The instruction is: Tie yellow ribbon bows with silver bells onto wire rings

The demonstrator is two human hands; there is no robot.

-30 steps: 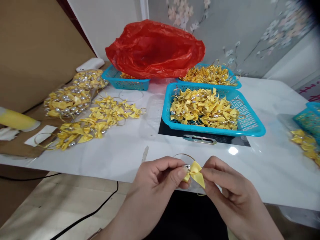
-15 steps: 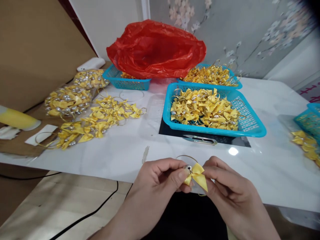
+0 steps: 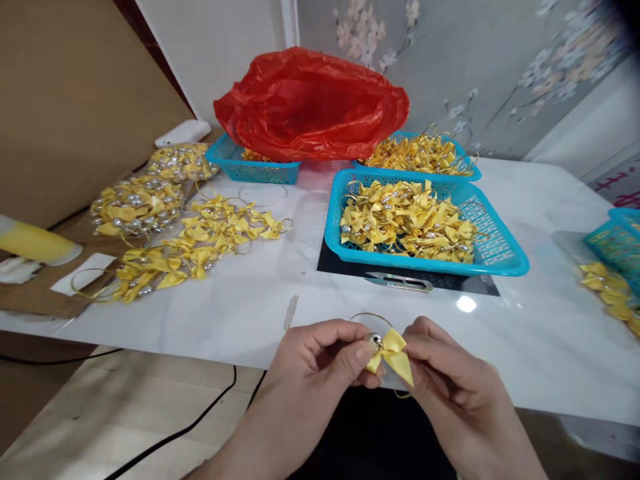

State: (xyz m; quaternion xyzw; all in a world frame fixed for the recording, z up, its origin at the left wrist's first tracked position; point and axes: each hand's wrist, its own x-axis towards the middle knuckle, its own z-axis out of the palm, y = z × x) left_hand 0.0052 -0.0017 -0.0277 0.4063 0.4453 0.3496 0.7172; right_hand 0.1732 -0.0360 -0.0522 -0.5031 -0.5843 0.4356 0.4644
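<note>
At the table's front edge my left hand (image 3: 320,363) pinches a small silver bell (image 3: 373,341) between thumb and fingers. A yellow ribbon bow (image 3: 395,350) is attached beside the bell. My right hand (image 3: 450,373) is closed on the bow's right side, its fingertips partly hidden behind the ribbon. A thin gold cord (image 3: 373,315) loops up behind the bow, and a bit of it hangs below. Just beyond my hands stands a blue basket (image 3: 500,240) heaped with similar yellow bows and bells.
Thread snips (image 3: 399,281) lie on a black mat before the basket. Loose bows (image 3: 200,240) and bagged bows (image 3: 137,203) spread to the left. A red plastic bag (image 3: 310,107) stands at the back between more blue baskets. A yellow roll (image 3: 40,241) lies far left.
Both hands hold nearly the same grip on the bow and bell. The whole view has shifted very slightly.
</note>
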